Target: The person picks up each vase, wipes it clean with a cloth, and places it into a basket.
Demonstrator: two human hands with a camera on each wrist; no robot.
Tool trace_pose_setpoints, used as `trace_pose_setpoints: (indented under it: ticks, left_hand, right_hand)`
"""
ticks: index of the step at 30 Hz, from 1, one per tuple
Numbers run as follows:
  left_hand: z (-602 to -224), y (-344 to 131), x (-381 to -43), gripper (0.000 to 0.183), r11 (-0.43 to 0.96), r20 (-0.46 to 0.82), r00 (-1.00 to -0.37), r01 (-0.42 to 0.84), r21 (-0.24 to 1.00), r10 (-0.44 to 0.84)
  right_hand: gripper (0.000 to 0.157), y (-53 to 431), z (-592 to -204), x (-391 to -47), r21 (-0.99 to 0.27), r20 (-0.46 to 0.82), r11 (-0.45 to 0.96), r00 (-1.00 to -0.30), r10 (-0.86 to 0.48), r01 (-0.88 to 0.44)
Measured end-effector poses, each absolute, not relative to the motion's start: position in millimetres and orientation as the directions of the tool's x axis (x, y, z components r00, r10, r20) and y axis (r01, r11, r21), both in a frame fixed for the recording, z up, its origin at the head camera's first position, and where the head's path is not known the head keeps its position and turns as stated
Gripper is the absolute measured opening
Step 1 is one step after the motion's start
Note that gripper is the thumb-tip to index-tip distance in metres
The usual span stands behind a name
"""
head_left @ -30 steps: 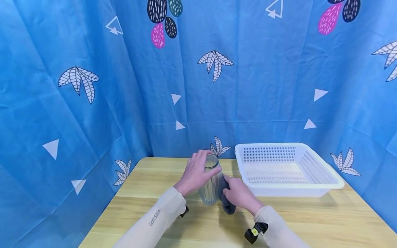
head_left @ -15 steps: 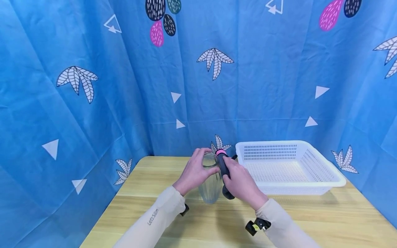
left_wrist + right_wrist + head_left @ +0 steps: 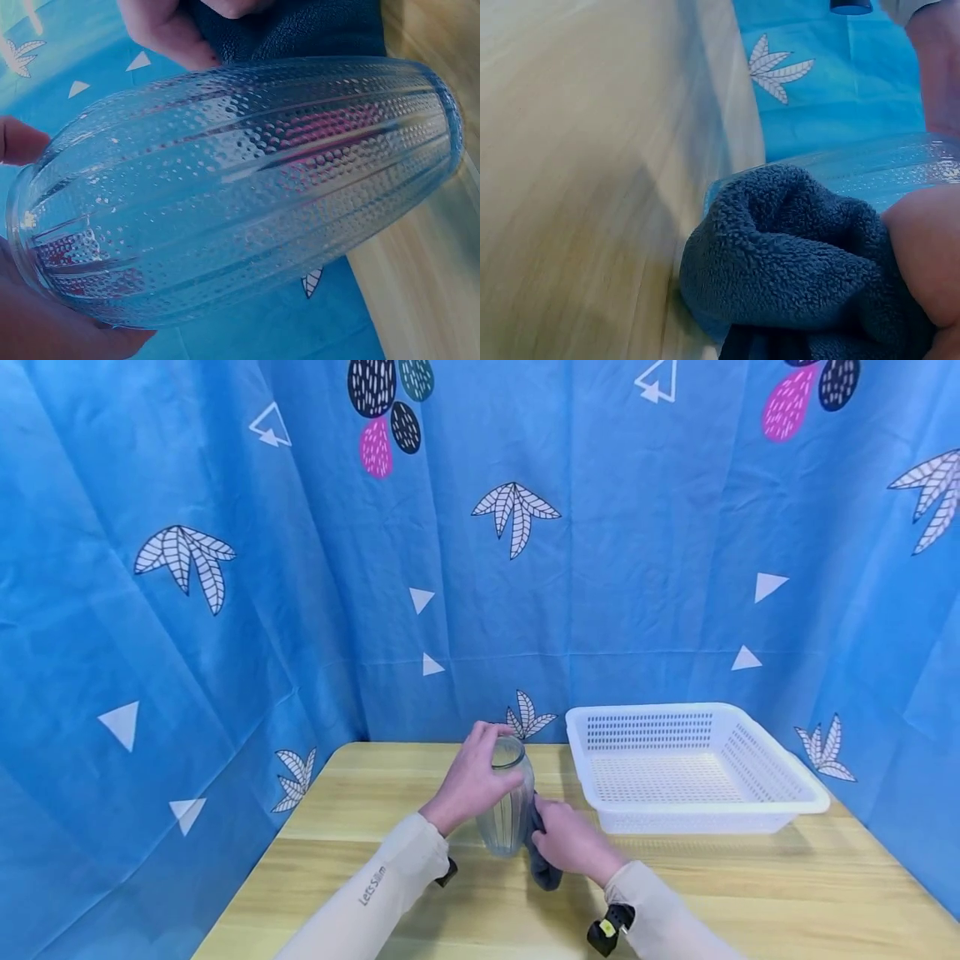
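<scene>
A clear ribbed glass vase (image 3: 501, 827) with a dimpled texture stands on the wooden table, narrowing toward its base. My left hand (image 3: 472, 783) grips it near the mouth, thumb on the near side and fingers round the far side of the rim. In the left wrist view the vase (image 3: 225, 195) fills most of the frame. My right hand (image 3: 576, 845) holds a bunched dark grey-blue terry cloth (image 3: 545, 867) against the vase's lower right side. Close up in the right wrist view, the cloth (image 3: 780, 262) hangs in thick folds beside the glass.
To the right, behind my right hand, a white perforated plastic basket (image 3: 697, 807) sits on the table (image 3: 750, 893). A blue patterned curtain (image 3: 645, 577) hangs along the back and sides of the table.
My right hand first moved the cloth up toward the vase's rim, showing a pink patch, then brought it back down to the lower side. My left hand kept its grip near the mouth.
</scene>
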State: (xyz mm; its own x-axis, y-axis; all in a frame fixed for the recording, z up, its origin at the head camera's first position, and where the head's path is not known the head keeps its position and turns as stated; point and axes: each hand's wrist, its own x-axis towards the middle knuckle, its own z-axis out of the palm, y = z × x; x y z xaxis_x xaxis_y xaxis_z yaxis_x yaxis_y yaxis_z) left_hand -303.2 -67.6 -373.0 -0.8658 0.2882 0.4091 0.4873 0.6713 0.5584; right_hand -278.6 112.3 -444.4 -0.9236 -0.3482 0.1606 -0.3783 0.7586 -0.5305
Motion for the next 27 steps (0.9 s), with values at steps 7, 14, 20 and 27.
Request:
trace_pose_setpoints:
  ticks: [7, 14, 20, 27]
  left_hand:
    - [-376.4, -69.4, -302.7, 0.066, 0.661, 0.399, -0.882, 0.457, 0.595, 0.251]
    - [-376.4, -70.7, -303.3, 0.070, 0.645, 0.369, -0.898, 0.430, 0.632, 0.238]
    - [-374.2, -72.7, -302.6, 0.078, 0.649, 0.360, -0.911, 0.400, 0.647, 0.202]
    - [-372.6, -73.1, -300.5, 0.076, 0.641, 0.355, -0.911, 0.401, 0.654, 0.209]
  right_hand:
    - [0.058, 115.4, -434.0, -278.8, -0.546, 0.227, 0.742, -0.921, -0.318, -0.390]
    - [0.062, 117.4, -394.8, -271.4, -0.552, 0.361, 0.719, -0.898, -0.252, -0.423]
    - [0.062, 115.3, -380.5, -268.7, -0.468, 0.521, 0.714, -0.815, -0.253, -0.521]
    - [0.066, 109.2, -395.0, -268.7, -0.385, 0.485, 0.784, -0.830, -0.277, -0.487]
